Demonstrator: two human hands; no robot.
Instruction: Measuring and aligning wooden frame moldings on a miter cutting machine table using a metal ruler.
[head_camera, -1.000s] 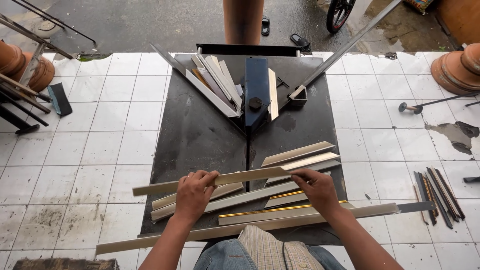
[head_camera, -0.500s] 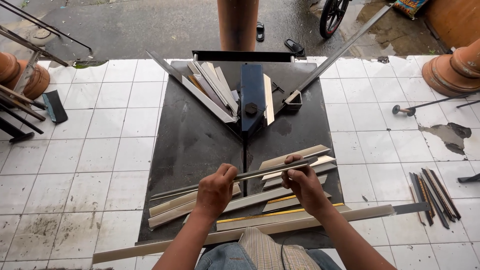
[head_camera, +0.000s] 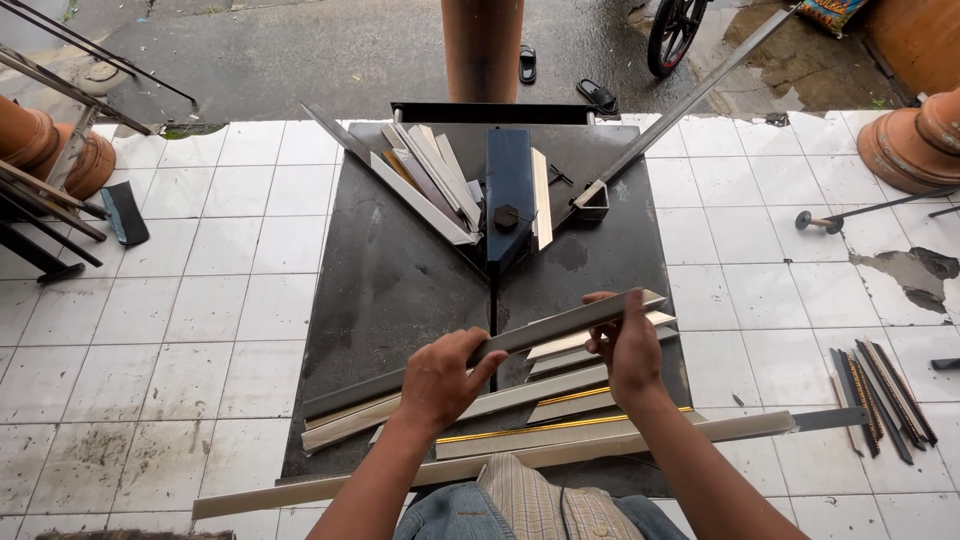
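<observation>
Both hands hold one long pale moulding strip (head_camera: 545, 331) lifted slightly above a black metal work plate (head_camera: 400, 270). My left hand (head_camera: 443, 377) grips it near its middle. My right hand (head_camera: 628, 345) grips it closer to its right, mitred end. Under the hands lie several more cut strips (head_camera: 560, 390), pale ones and one with a gold edge. A longer strip (head_camera: 700, 432) lies across the plate's near edge. At the plate's centre stands a dark blue cutter block (head_camera: 509, 190), with more strips (head_camera: 425, 180) stacked to its left.
A long metal lever (head_camera: 680, 110) angles up to the right from the plate. Dark frame sticks (head_camera: 885, 390) lie on the white tiles at right. Clay pots (head_camera: 915, 140) stand at far right, metal bars (head_camera: 40, 215) at far left. A round pillar (head_camera: 483, 45) rises behind the plate.
Both hands have raised the strip off the pile and tilted its right end up and farther away. The left hand slid rightward along it.
</observation>
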